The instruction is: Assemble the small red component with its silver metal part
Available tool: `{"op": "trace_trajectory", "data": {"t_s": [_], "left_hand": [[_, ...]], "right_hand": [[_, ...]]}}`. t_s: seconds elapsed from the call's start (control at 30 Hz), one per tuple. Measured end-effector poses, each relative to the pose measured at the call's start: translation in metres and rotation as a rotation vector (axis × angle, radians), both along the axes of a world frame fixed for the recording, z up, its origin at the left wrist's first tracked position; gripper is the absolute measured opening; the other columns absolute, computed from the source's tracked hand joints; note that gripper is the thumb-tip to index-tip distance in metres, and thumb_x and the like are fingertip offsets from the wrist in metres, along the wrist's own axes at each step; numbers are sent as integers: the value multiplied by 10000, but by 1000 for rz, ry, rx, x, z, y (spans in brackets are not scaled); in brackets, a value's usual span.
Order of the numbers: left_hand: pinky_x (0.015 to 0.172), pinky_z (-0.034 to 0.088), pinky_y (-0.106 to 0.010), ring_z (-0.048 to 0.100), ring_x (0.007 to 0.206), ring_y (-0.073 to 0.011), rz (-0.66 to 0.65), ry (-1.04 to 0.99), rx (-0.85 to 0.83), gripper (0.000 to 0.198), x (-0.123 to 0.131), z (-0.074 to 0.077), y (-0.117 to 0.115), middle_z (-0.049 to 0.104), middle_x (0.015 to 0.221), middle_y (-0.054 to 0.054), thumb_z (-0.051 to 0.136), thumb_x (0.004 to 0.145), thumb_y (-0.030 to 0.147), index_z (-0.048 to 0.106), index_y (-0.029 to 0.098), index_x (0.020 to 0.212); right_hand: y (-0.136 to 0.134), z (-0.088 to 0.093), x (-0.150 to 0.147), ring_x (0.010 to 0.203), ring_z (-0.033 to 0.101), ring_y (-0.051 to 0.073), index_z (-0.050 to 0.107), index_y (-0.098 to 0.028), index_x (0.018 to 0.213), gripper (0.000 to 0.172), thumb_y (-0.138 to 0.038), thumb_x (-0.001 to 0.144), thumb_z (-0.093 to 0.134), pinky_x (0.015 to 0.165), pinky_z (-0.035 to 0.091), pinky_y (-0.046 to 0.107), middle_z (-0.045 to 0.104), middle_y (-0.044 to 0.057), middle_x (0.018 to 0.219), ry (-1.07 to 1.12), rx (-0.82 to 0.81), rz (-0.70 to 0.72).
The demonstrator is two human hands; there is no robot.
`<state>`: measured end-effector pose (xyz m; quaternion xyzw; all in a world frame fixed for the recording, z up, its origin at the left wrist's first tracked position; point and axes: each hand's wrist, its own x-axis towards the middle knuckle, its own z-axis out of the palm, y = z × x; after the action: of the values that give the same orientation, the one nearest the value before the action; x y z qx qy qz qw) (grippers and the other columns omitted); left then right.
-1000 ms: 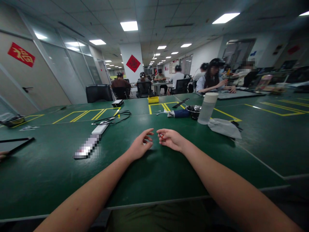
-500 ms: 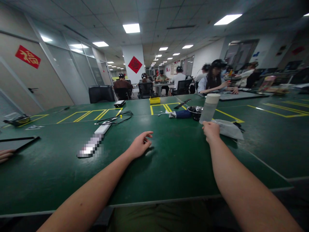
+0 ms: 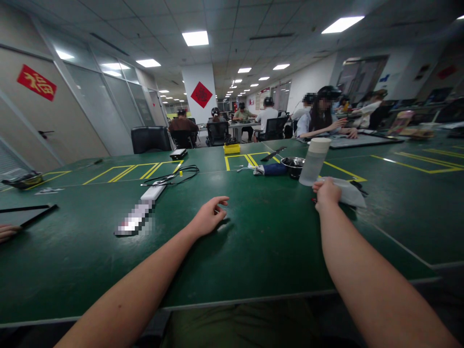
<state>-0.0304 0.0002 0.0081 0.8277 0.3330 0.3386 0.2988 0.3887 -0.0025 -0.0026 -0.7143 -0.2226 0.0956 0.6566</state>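
My left hand (image 3: 210,216) rests over the green table (image 3: 253,251) left of the middle, palm turned inward. Its fingers are loosely bent, the thumb apart from them, and nothing lies between them. To the right, my right hand (image 3: 327,193) is closed, with the fingers curled; a small red bit shows below the fingertips, too small to name. Just behind that hand stands a frosted bottle (image 3: 312,164) with a pale lid, slightly tilted in view. A whitish pouch (image 3: 350,192) lies partly hidden behind the hand. A metal bowl (image 3: 295,166) and a folded navy umbrella-like bundle (image 3: 271,169) lie left of the bottle.
At the left lie a phone (image 3: 136,218), a white power bank (image 3: 152,191) and a black cable (image 3: 186,169). A yellow box (image 3: 232,149) stands at the back. Another person's hand (image 3: 9,232) rests at the left edge. A person (image 3: 322,116) sits across at right.
My right hand has moved a little right, from the bottle's base toward the pouch. A small red bit now shows beneath it. The left hand stays nearly in place.
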Motion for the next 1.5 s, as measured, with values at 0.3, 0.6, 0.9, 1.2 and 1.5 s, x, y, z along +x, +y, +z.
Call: {"op": "trace_trajectory", "data": {"t_s": [0.3,0.6,0.9,1.2,1.5], "left_hand": [[709,486,-263,577,743,-118,-7,-6,-12,445,-1,1,0,600,1118,-67,536,790,196,516,201,1234],[757,484,-290,583,774,-132,10,42,-24,446,1,2,-1,605,1126,-73,536,800,222,511,192,1245],[767,480,-280,599,817,-156,2,183,54,355,3,-2,-1,644,1024,-68,555,791,211,589,175,1143],[741,450,-270,590,815,-175,-89,370,126,303,8,3,-8,651,957,-35,621,768,267,648,239,1068],[659,422,-241,562,738,-154,-76,413,188,125,14,5,-13,625,825,-22,552,772,173,621,185,876]], "right_hand": [[-4,9,-4,712,669,185,599,-126,798,700,-568,903,67,658,496,313,665,179,889,337,176,52],[9,7,-66,1019,613,241,640,-187,860,765,-647,865,28,972,365,398,698,133,937,409,158,625],[-15,12,-191,1140,527,220,647,-163,1035,590,-594,902,266,1040,275,399,658,107,1100,283,12,1326],[-17,10,-197,880,590,182,682,-137,980,313,-44,726,525,832,433,309,649,83,974,-734,-137,1212],[-21,7,-206,760,543,158,711,-187,932,186,-211,769,627,696,395,251,579,46,818,-1053,-179,1283]]}}
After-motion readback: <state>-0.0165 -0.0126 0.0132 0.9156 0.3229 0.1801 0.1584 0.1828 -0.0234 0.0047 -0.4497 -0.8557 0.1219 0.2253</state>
